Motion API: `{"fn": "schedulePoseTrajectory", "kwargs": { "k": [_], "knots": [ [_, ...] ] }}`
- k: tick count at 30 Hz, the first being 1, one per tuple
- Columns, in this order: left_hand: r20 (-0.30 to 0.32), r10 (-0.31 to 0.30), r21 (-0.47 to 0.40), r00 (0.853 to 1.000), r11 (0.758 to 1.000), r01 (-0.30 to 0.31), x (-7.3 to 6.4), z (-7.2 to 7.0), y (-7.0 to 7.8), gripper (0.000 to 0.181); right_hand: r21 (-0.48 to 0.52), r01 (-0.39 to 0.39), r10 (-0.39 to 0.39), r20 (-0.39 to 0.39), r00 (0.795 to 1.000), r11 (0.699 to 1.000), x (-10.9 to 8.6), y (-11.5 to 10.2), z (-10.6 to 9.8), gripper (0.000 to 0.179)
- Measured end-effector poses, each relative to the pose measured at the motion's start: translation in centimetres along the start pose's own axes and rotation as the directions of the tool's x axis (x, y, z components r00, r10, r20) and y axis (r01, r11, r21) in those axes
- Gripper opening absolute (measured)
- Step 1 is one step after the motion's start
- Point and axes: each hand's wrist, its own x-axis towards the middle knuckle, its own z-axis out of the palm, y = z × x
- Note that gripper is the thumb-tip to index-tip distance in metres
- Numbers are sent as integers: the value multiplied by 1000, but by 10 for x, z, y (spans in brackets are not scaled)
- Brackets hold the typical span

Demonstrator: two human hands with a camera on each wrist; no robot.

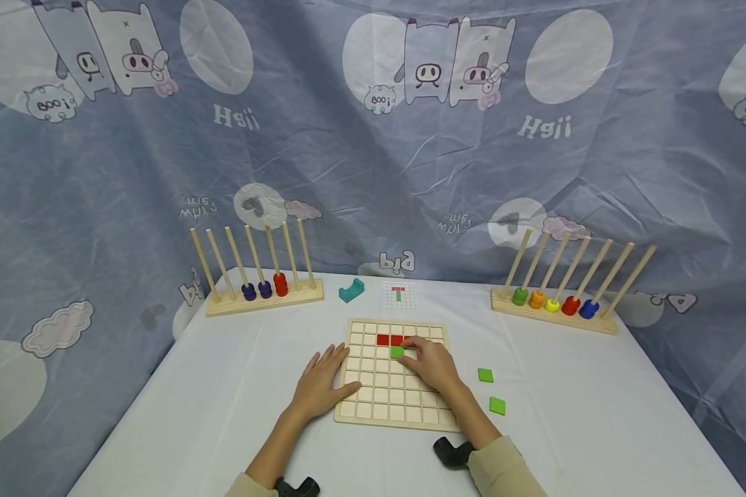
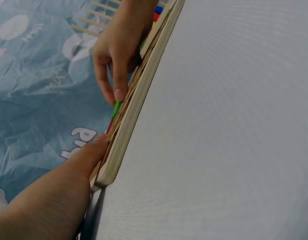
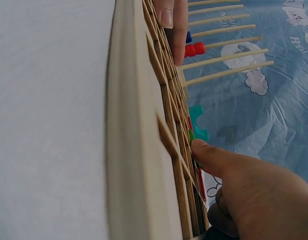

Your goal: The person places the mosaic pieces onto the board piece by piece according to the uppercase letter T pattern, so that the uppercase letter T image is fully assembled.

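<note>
A wooden grid board (image 1: 373,412) lies on the white table, divided into small square cells. Three red tiles (image 1: 383,339) sit side by side in one of its upper rows, the rightmost partly covered by fingers. My right hand (image 1: 432,362) pinches a green tile (image 1: 397,352) between thumb and forefinger at the cell below the middle red tile. In the left wrist view that green tile (image 2: 117,109) shows at the fingertips. Spread at the board's left edge, my left hand (image 1: 320,383) rests with its thumb on the board. Two more green tiles (image 1: 485,375) lie right of the board.
Behind the board lies a pattern card (image 1: 399,295) with a red and green T shape. A teal curved block (image 1: 351,290) sits beside it. Peg racks with coloured beads stand at back left (image 1: 264,306) and back right (image 1: 553,317). A patterned cloth (image 1: 373,172) hangs behind the table.
</note>
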Motion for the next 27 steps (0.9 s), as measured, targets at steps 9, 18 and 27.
{"fn": "schedulePoseTrajectory", "kwargs": {
  "k": [9, 18, 27],
  "knots": [
    [-6, 4, 0, 1000, 1000, -4, 0, 0, -1, 79, 1, 0, 0, -2, 1000, 1000, 0, 1, 3, 30],
    [-17, 19, -5, 1000, 1000, -19, 0, 2, -2, 79, 16, -6, 5, 10, 1000, 1000, -2, 0, -1, 30],
    [2, 5, -1, 1000, 1000, -5, 1, 2, -2, 80, 67, 0, -2, 31, 1000, 998, -11, 5, -12, 33]
  ]
}}
